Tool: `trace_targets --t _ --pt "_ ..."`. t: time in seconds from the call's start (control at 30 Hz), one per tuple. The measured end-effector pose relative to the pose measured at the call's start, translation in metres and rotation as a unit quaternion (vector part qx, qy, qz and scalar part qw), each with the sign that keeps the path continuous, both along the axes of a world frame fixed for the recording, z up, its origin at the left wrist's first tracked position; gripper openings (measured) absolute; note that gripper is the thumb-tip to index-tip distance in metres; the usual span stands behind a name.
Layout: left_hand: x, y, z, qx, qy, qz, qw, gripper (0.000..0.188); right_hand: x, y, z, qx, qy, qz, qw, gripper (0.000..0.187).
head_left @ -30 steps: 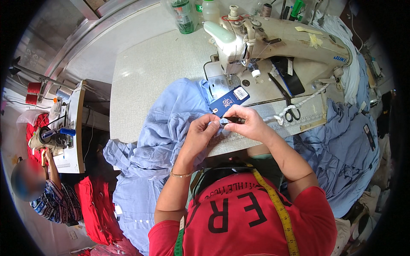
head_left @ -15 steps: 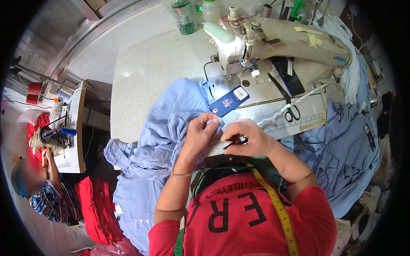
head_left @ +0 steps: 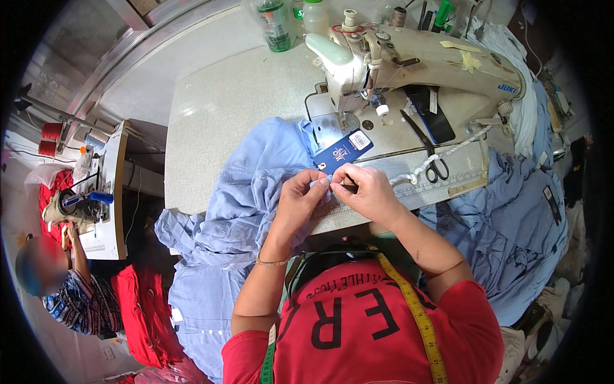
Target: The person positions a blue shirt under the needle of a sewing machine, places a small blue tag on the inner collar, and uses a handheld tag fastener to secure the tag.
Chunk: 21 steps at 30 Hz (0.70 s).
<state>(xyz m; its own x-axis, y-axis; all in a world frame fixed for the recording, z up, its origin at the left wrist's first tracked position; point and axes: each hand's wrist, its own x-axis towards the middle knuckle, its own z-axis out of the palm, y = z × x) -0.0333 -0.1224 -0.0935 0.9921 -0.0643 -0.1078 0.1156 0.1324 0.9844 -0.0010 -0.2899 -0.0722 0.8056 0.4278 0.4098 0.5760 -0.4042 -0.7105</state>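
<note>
My left hand is closed in a pinch on an edge of a light-blue garment, which lies bunched over the table's front edge. Fingertips of my right hand meet those of the left, pinching at the same spot. Tucked in the right palm is a small black tool, mostly hidden by the fingers; its kind is not clear. Just beyond the fingertips lies a dark-blue hang tag with a white sticker. Any thread between the fingertips is too small to make out.
A sewing machine spans the far right of the table. Black scissors, a phone and a twisted white cord lie under its arm. Blue garments heap at right. Another person works at far left.
My right hand has moved left and slightly away from me, bringing its fingertips against the left hand's. The black tool has turned further into the palm. My left hand stays put.
</note>
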Motion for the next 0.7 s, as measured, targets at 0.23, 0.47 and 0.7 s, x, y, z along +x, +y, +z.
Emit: trace_targets --t 0.23,0.47,0.7 --pt "-0.001 -0.001 -0.001 0.009 -0.001 -0.001 1.000 0.009 0.001 -0.004 0.001 0.065 0.152 0.028 0.986 0.011" --pt "-0.004 -0.001 -0.003 0.004 -0.015 0.030 0.999 0.009 0.010 -0.006 0.000 0.057 0.055 -0.060 0.995 0.013" --pt "-0.001 0.001 -0.005 0.004 -0.001 0.027 1.000 0.010 0.008 -0.011 0.003 0.014 0.056 0.020 0.998 0.017"
